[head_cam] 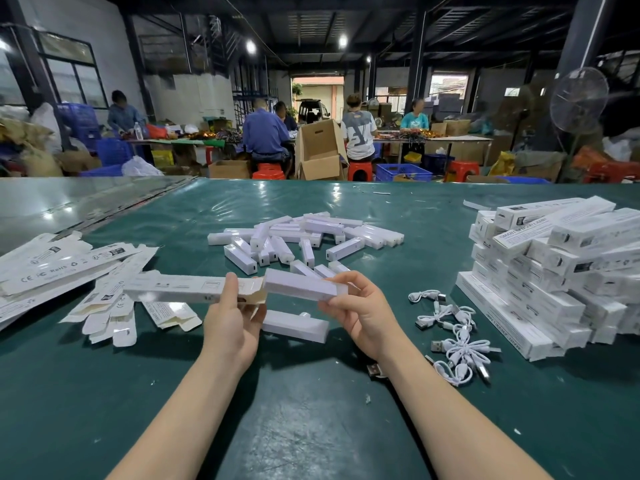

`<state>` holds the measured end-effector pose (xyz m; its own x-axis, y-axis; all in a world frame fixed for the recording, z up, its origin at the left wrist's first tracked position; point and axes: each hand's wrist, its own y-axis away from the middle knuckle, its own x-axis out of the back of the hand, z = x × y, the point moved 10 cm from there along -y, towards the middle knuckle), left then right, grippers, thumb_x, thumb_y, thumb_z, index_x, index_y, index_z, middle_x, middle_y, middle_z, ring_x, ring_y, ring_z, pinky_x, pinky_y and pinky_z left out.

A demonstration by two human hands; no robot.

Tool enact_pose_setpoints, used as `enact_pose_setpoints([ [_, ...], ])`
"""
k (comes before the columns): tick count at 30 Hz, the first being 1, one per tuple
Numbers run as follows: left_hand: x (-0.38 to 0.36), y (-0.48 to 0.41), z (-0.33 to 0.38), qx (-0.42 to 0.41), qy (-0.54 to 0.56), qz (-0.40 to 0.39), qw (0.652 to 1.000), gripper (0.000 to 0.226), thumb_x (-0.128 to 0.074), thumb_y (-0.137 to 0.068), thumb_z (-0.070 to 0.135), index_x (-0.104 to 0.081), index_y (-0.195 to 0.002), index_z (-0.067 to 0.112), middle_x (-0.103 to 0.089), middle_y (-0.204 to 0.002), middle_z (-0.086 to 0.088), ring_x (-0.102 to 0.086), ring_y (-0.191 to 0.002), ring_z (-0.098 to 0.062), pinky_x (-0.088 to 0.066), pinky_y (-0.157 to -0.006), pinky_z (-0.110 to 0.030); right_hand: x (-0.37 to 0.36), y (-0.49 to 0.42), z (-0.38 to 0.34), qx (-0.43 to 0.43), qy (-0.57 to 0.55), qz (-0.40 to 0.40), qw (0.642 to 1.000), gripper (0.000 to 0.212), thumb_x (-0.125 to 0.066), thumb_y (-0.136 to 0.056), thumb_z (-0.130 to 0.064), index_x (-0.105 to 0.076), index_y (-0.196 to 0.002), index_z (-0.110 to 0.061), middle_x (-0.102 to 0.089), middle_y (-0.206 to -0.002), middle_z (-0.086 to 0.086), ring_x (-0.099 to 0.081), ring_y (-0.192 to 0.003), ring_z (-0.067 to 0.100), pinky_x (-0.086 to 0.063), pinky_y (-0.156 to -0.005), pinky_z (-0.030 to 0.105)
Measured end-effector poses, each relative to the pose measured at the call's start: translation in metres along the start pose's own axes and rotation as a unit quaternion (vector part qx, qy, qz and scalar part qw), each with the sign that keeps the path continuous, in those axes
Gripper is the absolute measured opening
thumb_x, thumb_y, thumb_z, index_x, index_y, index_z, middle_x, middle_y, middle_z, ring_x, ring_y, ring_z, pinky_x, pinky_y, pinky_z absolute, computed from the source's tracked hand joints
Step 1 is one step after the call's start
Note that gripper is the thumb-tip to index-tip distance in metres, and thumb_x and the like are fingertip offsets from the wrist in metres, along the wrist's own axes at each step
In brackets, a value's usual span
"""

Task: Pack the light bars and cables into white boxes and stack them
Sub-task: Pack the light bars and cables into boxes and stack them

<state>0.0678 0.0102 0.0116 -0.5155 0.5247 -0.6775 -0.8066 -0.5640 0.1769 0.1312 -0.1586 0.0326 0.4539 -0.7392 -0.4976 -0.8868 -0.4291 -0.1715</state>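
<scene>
Showing "CE", "FC" and "RoHS" in a row on the topmost flat box blank lying at the left of the tabletop. Reading "SMART" and "LAMP" along the side of a tilted packed box in the stack on the right, with the word between too blurred to tell. Appearing elsewhere only as small print, too fine to read.

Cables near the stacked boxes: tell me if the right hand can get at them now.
Likely yes for reach: cables lie uncovered beside the right hand, but it holds a light bar.
</scene>
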Motion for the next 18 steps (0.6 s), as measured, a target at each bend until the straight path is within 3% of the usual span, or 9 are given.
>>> enact_pose_setpoints([
  [4, 0.011, 0.001, 0.003, -0.009, -0.01, 0.046, 0.999, 0.023, -0.063, -0.086, 0.033, -0.051, -0.076, 0.015, -0.058, -0.071, 0.001, -0.061, -0.052, -0.006, -0.05, -0.044, -0.016, -0.004, 0.002, 0.004, -0.002, 0.054, -0.013, 0.998, 0.035, -0.049, -0.074, 0.028, -0.054, -0.074, -0.007, -0.07, -0.071, 0.002, -0.066, -0.065, 0.017, -0.057, -0.066, 0.028],
  [6, 0.014, 0.002, 0.002, 0.0, 0.018, 0.056, 0.998, 0.021, -0.066, -0.083, 0.034, -0.054, -0.079, 0.017, -0.062, -0.075, 0.002, -0.062, -0.062, -0.008, -0.05, -0.043, -0.017, -0.006, 0.003, 0.006, 0.002, 0.12, -0.013, 0.993, 0.036, -0.056, -0.07, 0.026, -0.056, -0.072, -0.01, -0.071, -0.072, 0.001, -0.061, -0.072, 0.024, -0.052, -0.081, 0.042],
  [8, 0.014, 0.001, 0.002, -0.005, 0.016, 0.056, 0.998, 0.021, -0.066, -0.083, 0.036, -0.054, -0.081, 0.018, -0.063, -0.078, 0.002, -0.061, -0.069, -0.009, -0.052, -0.044, -0.017, -0.005, 0.004, 0.006, 0.005, 0.167, -0.001, 0.986, 0.035, -0.061, -0.067, 0.024, -0.058, -0.071, -0.011, -0.071, -0.071, 0.0, -0.058, -0.073, 0.027, -0.047, -0.086, 0.049],
  [12, 0.009, 0.0, 0.013, -0.074, -0.038, 0.02, 0.996, 0.017, -0.062, -0.086, 0.036, -0.054, -0.084, 0.022, -0.063, -0.079, 0.006, -0.062, -0.072, -0.008, -0.054, -0.056, -0.023, -0.001, 0.005, 0.002, 0.013, 0.209, 0.024, 0.978, 0.035, -0.065, -0.067, 0.02, -0.061, -0.07, -0.015, -0.07, -0.07, 0.001, -0.059, -0.064, 0.02, -0.051, -0.068, 0.031],
  [14, 0.001, 0.002, 0.022, -0.129, -0.105, -0.014, 0.986, 0.01, -0.062, -0.086, 0.03, -0.054, -0.086, 0.024, -0.065, -0.083, 0.007, -0.063, -0.077, -0.007, -0.05, -0.062, -0.022, -0.001, 0.007, 0.0, 0.017, 0.222, 0.033, 0.974, 0.034, -0.067, -0.067, 0.018, -0.062, -0.07, -0.016, -0.069, -0.073, 0.004, -0.058, -0.065, 0.021, -0.051, -0.066, 0.029],
  [18, -0.012, 0.006, 0.021, -0.169, -0.19, -0.059, 0.965, 0.01, -0.063, -0.086, 0.023, -0.054, -0.088, 0.023, -0.065, -0.086, 0.006, -0.063, -0.079, -0.008, -0.048, -0.061, -0.021, 0.001, 0.009, -0.008, 0.039, 0.252, 0.062, 0.965, 0.035, -0.069, -0.068, 0.014, -0.064, -0.072, -0.021, -0.061, -0.075, 0.003, -0.057, -0.055, 0.009, -0.044, -0.058, 0.014],
])
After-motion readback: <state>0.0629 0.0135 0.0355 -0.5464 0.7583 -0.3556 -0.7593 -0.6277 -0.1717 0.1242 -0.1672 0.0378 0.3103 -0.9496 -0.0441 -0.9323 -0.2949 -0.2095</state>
